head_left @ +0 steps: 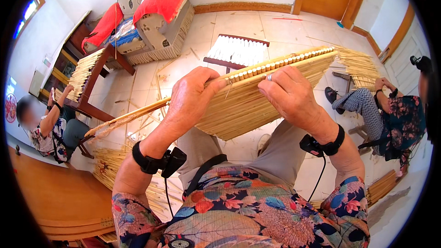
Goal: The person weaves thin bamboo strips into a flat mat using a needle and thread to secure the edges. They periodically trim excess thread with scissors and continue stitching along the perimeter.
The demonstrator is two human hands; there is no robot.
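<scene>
A flat mat of pale straw stalks [243, 110] is held up in front of me, tilted, its top edge a row of cut stalk ends running up to the right. My left hand [190, 96] grips the mat's upper edge at the left, where long loose stalks [124, 121] trail down to the left. My right hand [289, 94] pinches the same edge further right, a ring on one finger. Both wrists carry black bands with small devices and cables.
A person sits at the left by a wooden frame holding straw [85, 71]; another sits at the right on a stool near a straw bundle [358, 64]. More straw lies on the tiled floor [110, 170]. A sofa with red cushions [156, 9] stands behind; a wooden table [59, 202] is at lower left.
</scene>
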